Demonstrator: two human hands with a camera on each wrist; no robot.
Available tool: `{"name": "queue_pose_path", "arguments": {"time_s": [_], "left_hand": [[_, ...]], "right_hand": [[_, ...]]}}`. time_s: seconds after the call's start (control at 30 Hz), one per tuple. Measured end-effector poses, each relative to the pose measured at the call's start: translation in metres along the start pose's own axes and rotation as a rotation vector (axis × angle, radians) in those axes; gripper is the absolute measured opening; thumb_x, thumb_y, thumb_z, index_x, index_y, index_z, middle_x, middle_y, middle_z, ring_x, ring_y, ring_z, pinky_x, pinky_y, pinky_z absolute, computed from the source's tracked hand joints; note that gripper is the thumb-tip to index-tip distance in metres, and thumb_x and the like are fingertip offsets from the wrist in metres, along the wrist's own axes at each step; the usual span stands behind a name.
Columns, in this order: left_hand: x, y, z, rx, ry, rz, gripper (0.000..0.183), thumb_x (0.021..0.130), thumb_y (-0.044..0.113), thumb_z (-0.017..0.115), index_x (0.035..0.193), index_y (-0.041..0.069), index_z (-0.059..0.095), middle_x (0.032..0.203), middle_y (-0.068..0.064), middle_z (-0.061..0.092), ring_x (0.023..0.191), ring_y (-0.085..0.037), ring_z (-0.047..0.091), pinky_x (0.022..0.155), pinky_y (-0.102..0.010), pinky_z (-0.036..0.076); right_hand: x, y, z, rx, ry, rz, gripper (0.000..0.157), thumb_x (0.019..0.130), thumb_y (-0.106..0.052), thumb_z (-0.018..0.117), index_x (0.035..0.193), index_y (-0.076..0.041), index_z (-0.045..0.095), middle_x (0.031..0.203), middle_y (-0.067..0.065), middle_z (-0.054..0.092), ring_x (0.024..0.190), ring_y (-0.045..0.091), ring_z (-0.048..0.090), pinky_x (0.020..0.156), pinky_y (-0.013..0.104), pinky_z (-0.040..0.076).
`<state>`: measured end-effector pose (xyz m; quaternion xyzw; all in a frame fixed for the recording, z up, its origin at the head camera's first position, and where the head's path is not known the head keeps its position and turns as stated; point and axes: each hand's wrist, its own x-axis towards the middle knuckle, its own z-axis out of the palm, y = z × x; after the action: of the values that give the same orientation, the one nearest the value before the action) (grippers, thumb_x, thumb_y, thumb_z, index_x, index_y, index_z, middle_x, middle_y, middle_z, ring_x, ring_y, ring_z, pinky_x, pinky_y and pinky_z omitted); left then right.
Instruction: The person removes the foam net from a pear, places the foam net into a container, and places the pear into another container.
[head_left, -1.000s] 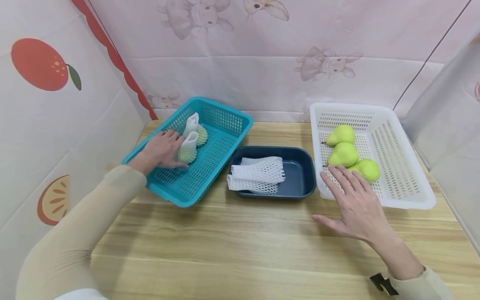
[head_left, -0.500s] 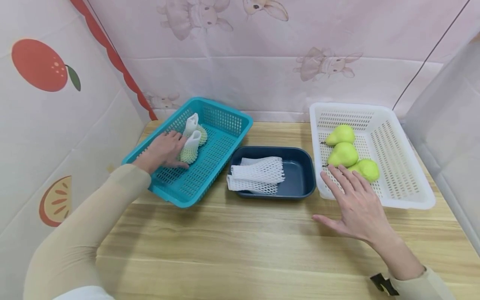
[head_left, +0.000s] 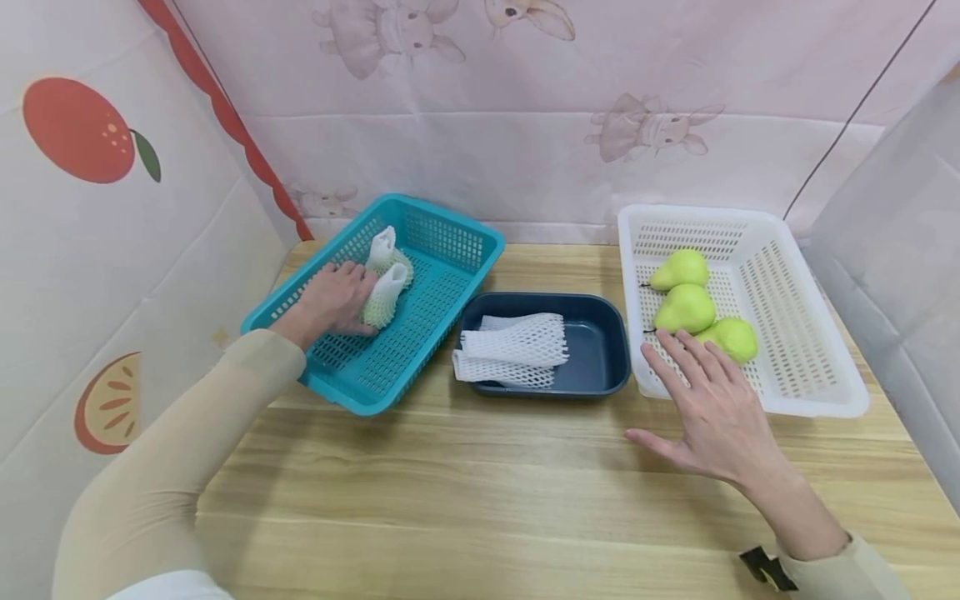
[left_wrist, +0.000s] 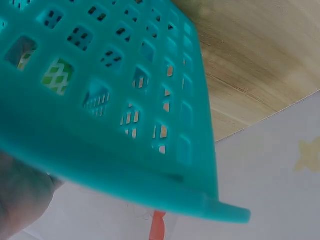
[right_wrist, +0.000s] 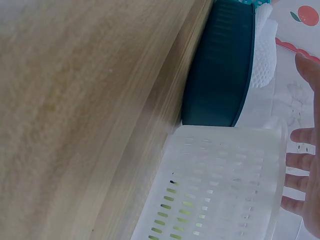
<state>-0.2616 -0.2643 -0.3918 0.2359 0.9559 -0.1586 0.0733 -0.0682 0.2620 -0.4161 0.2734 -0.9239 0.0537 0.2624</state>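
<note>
In the head view my left hand reaches into the teal basket, its fingers and thumb against the near netted pear. That pear wears a white foam net sleeve and leans against another netted pear behind it. The left wrist view shows mostly the basket's wall, with part of the hand at lower left. My right hand is spread, holding nothing, over the front rim of the white basket. Several bare green pears lie in there, just beyond its fingertips.
Between the baskets stands a dark blue tray with flat white foam nets lying over its left side. The wooden table ends at a printed cloth wall behind and on both sides.
My left hand has shifted slightly right, and the near netted pear has moved right with it, closer against the other one. The right hand has stayed in place.
</note>
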Motion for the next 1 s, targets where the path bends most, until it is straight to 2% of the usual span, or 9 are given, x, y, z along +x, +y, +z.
{"name": "queue_pose_path", "arguments": {"time_s": [0.2, 0.57, 0.8, 1.0], "left_hand": [[-0.001, 0.001, 0.000, 0.034, 0.011, 0.005, 0.086, 0.080, 0.061, 0.085, 0.130, 0.000, 0.050, 0.127, -0.025, 0.063, 0.117, -0.040, 0.058, 0.108, -0.061, 0.049], [-0.008, 0.003, -0.009, 0.069, 0.067, 0.022, 0.086, 0.079, 0.063, 0.083, 0.126, 0.000, 0.048, 0.119, -0.024, 0.062, 0.110, -0.039, 0.056, 0.095, -0.053, 0.052], [-0.015, 0.010, -0.018, 0.039, 0.103, 0.024, 0.085, 0.079, 0.061, 0.083, 0.128, 0.001, 0.048, 0.122, -0.024, 0.062, 0.112, -0.039, 0.055, 0.096, -0.054, 0.051], [-0.025, 0.021, -0.027, 0.054, 0.172, 0.039, 0.086, 0.077, 0.064, 0.082, 0.127, 0.001, 0.049, 0.123, -0.023, 0.062, 0.112, -0.039, 0.056, 0.093, -0.053, 0.052]], "right_hand": [[0.000, 0.000, 0.000, 0.006, -0.003, 0.004, 0.111, 0.088, -0.093, 0.030, 0.155, -0.007, 0.050, 0.157, 0.022, 0.053, 0.144, 0.044, 0.047, 0.115, 0.060, 0.037], [0.002, 0.001, -0.001, 0.002, -0.004, 0.000, 0.112, 0.088, -0.093, 0.029, 0.153, -0.005, 0.053, 0.157, 0.022, 0.053, 0.144, 0.044, 0.047, 0.114, 0.061, 0.039], [0.002, 0.001, -0.001, 0.010, -0.015, 0.002, 0.112, 0.088, -0.094, 0.029, 0.155, -0.006, 0.050, 0.158, 0.022, 0.052, 0.145, 0.044, 0.046, 0.115, 0.061, 0.037], [0.002, 0.002, -0.001, 0.012, -0.018, 0.004, 0.112, 0.088, -0.094, 0.028, 0.155, -0.007, 0.050, 0.158, 0.022, 0.051, 0.145, 0.044, 0.045, 0.115, 0.061, 0.037]]}}
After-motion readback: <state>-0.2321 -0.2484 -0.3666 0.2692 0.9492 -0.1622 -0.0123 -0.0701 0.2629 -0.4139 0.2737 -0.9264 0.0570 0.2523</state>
